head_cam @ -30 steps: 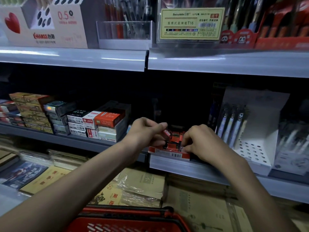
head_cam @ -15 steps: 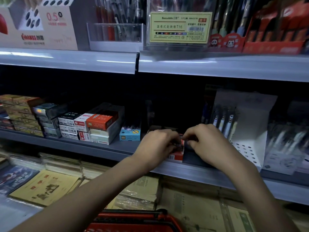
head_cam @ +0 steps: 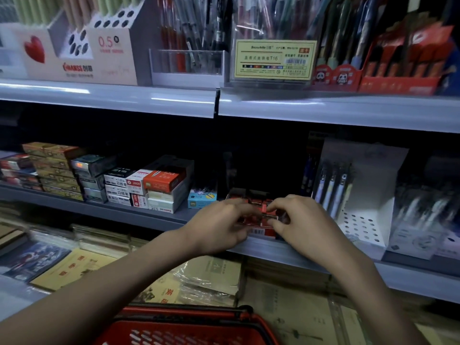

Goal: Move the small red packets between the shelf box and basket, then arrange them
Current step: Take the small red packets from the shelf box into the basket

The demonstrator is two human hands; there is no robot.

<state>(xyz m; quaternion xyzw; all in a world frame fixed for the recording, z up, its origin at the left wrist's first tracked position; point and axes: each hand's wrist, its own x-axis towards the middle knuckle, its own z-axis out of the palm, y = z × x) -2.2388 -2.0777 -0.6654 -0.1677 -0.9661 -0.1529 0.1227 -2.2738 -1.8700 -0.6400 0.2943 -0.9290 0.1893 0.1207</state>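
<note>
Right hand (head_cam: 306, 220) pinches a red packet (head_cam: 270, 216) above the shelf box (head_cam: 258, 232); left hand (head_cam: 219, 225) hold unclear; pen display (head_cam: 361, 220) at three o'clock.

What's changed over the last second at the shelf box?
The left hand carried its pinched small red packet rightward and down into the shelf box, where the right hand, at the box throughout, now pinches it. Whether the left still grips it is unclear. The red basket stays below.

Both arms reach forward, left hand (head_cam: 219, 226) and right hand (head_cam: 302, 220) nearly touching. Right thumb and forefinger pinch a packet (head_cam: 270, 216); left fingers curl.
</note>
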